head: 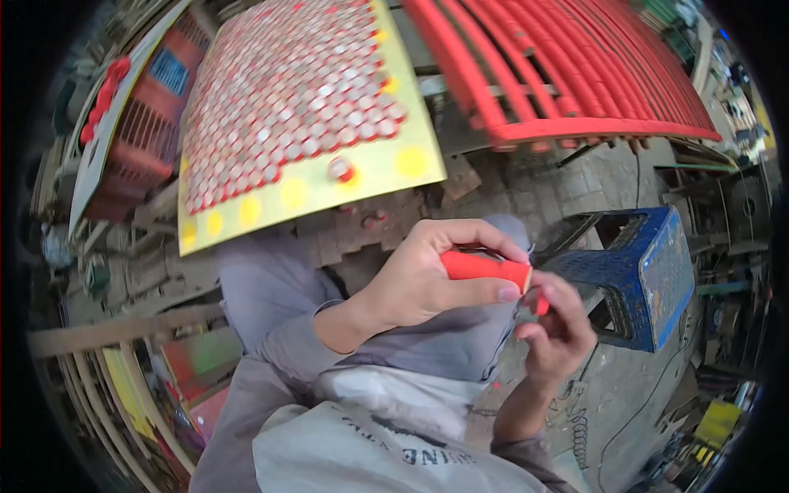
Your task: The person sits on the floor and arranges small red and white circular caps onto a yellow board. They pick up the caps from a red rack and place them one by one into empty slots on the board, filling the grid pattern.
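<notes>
My left hand [425, 277] is closed around a red cylindrical piece [481, 270], whose pale end faces right. My right hand [558, 330] is just beyond that end, with a small red ring or strip [542, 303] at its fingertips; whether the fingers pinch it is hard to tell. Ahead of me a pale yellow board [425, 138] with yellow dots carries many tightly packed red pieces with whitish round tops [290, 92]. A single such piece [341, 169] is apart from them near the board's front edge.
A rack of long red rods [592, 126] is at the upper right. Below it is a worn blue plastic stool [666, 277]. A red plastic crate [145, 123] lies under another board at the left. A wooden slatted frame [123, 330] is at lower left, and a coiled hose [579, 431] on the floor.
</notes>
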A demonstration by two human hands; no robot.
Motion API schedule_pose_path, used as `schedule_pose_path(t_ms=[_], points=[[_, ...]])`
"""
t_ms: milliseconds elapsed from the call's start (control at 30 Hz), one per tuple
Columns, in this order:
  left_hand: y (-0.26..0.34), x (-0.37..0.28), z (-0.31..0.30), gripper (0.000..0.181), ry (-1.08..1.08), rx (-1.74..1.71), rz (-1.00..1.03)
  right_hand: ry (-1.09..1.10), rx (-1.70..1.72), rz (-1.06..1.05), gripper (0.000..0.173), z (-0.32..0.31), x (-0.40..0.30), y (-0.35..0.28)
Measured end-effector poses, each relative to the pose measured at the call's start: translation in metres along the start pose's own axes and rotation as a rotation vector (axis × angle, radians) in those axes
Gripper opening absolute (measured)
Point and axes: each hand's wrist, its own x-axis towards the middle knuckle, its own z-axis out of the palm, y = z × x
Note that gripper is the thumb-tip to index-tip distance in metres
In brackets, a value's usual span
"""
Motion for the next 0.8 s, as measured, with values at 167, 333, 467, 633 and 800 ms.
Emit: schedule_pose_path(t_ms=[167, 333, 467, 633, 800], points=[[0.027, -0.045, -0.027, 0.035, -0.017, 0.054, 0.079, -0.441, -0.33, -0.412, 0.045, 0.044, 0.062, -0.046], [0.047, -0.084, -0.062, 0.034, 0.119, -0.081, 0.158, -0.674, -0.337, -0.592, 0.038, 0.116, 0.088, -0.07], [0.064, -0.109, -0.098, 0.031, 0.204, -0.031, 0.215, -0.744, -0.346, -0.63, 0.033, 0.169, 0.095, -0.071], [0.073, -0.135, -0.138, 0.031, 0.328, 0.055, 0.232, -0.863, -0.218, -0.496, 0.03, 0.218, 0.1, -0.055], [0.075, -0.15, -0.157, 0.021, 0.362, -0.094, 0.291, -0.942, -0.08, -0.31, 0.026, 0.248, 0.103, -0.045]])
